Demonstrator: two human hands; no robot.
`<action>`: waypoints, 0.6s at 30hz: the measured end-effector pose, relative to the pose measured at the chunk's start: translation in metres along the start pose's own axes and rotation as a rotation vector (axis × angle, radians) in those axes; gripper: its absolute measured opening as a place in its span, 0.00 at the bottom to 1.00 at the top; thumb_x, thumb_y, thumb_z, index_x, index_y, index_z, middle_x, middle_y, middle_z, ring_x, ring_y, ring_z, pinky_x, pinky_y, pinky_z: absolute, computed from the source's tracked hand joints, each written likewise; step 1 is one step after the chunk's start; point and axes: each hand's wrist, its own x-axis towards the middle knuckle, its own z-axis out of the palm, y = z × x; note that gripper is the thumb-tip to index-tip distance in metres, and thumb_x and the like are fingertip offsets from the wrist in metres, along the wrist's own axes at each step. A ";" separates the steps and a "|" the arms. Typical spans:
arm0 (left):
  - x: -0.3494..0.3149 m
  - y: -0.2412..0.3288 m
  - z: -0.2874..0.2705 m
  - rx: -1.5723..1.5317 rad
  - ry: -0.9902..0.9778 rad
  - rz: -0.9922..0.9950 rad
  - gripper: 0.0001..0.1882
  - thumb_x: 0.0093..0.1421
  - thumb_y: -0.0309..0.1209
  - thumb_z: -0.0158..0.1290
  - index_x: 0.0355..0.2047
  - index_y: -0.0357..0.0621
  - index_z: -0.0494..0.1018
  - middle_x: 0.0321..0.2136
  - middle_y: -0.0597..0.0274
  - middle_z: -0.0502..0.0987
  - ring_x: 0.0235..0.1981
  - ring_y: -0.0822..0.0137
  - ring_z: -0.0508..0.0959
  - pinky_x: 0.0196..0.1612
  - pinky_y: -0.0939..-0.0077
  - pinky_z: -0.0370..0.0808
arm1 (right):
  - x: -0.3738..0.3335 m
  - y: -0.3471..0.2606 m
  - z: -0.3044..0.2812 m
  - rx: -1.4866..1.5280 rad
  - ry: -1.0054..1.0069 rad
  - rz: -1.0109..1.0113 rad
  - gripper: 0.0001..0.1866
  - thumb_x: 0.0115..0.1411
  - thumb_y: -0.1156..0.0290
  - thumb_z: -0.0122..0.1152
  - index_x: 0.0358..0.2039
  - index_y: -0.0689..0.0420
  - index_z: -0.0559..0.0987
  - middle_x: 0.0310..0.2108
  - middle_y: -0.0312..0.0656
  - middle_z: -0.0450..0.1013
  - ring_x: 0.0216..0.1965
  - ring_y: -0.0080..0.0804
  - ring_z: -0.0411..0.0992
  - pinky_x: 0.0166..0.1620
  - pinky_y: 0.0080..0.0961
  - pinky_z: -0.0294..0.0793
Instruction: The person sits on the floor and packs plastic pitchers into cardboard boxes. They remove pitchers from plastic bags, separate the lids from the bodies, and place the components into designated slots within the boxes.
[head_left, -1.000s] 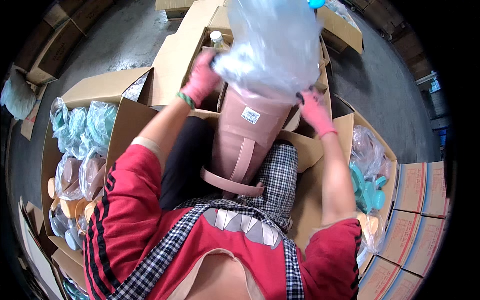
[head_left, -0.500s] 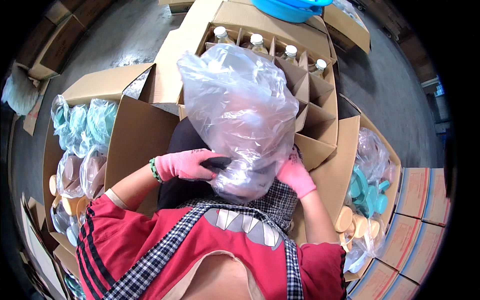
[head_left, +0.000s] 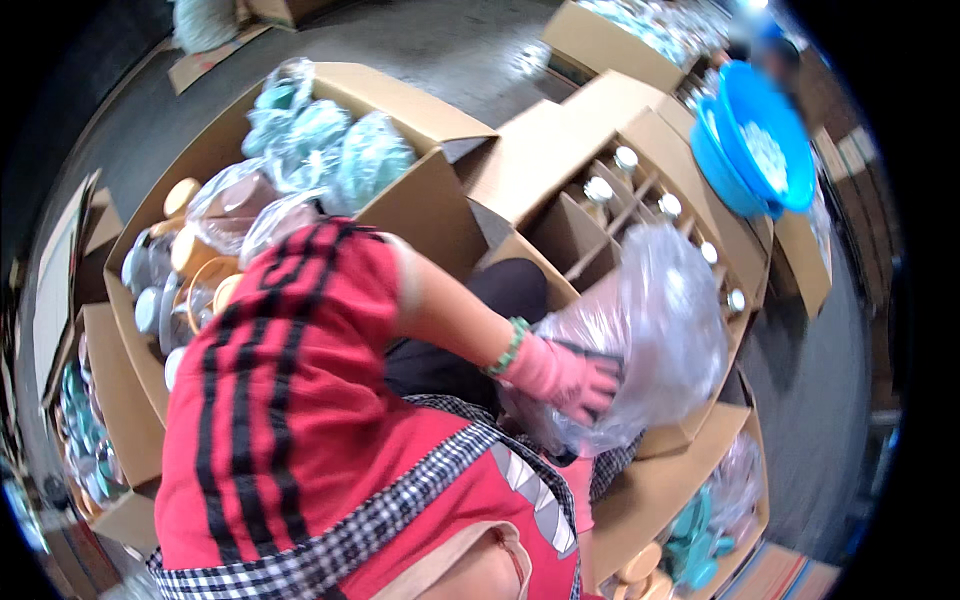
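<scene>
A large cardboard carton [head_left: 430, 215] of plastic-wrapped teal vessels [head_left: 375, 155] walls off the worker's left. Ahead, a divided carton [head_left: 680, 170] shows upright partitions and spread flaps, while a third carton [head_left: 655, 485] bounds the lower right; the air above their rims appears to offer the main open room for moving. In the middle, a bagged pink vessel [head_left: 660, 350] slants over the worker's lap and the near side of the divided carton, hiding some of its cells. Blue basins [head_left: 715, 170] stand beyond. The gloved left hand [head_left: 562, 380] rests against the bag, fingers bent; whether it pinches film cannot be told. The gloved right hand [head_left: 582, 490] is mostly hidden near the bag's lower end, its grasp unseen. The step in hand appears to be handling the vessel in its film; the next move seems to call for support from both sides, with loose plastic kept off the white-capped bottles [head_left: 627, 158].
</scene>
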 end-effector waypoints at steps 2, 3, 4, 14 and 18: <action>0.005 -0.002 0.013 0.033 -0.179 0.108 0.07 0.45 0.36 0.48 0.24 0.50 0.73 0.29 0.63 0.71 0.36 0.61 0.70 0.38 0.58 0.65 | 0.007 0.009 0.006 0.010 0.067 0.024 0.34 0.33 0.64 0.69 0.42 0.64 0.67 0.38 0.51 0.67 0.39 0.45 0.66 0.42 0.36 0.64; 0.014 -0.005 0.005 0.110 -0.296 0.146 0.07 0.44 0.35 0.48 0.21 0.50 0.73 0.25 0.64 0.72 0.32 0.61 0.71 0.35 0.59 0.65 | 0.007 -0.005 0.003 0.006 0.131 0.084 0.34 0.32 0.65 0.70 0.41 0.64 0.68 0.38 0.51 0.67 0.38 0.43 0.66 0.41 0.35 0.65; 0.022 -0.008 -0.004 0.179 -0.411 0.198 0.07 0.44 0.35 0.48 0.19 0.50 0.74 0.22 0.65 0.73 0.29 0.62 0.72 0.32 0.61 0.66 | 0.005 -0.020 -0.004 0.002 0.207 0.155 0.34 0.31 0.65 0.71 0.41 0.64 0.68 0.37 0.50 0.68 0.38 0.42 0.67 0.41 0.35 0.65; -0.032 -0.041 -0.126 0.156 -0.085 -0.545 0.18 0.32 0.45 0.57 0.26 0.57 0.73 0.26 0.70 0.72 0.36 0.64 0.69 0.42 0.62 0.62 | 0.015 -0.137 -0.099 -0.365 0.375 -0.606 0.25 0.35 0.65 0.67 0.34 0.61 0.69 0.35 0.46 0.64 0.41 0.50 0.63 0.47 0.47 0.60; -0.046 -0.006 -0.144 0.106 -0.147 -0.672 0.22 0.30 0.42 0.59 0.28 0.50 0.71 0.30 0.64 0.70 0.38 0.60 0.68 0.43 0.59 0.62 | 0.012 -0.148 -0.107 -0.340 0.199 -0.700 0.25 0.29 0.64 0.68 0.29 0.59 0.70 0.32 0.45 0.64 0.38 0.49 0.64 0.44 0.46 0.62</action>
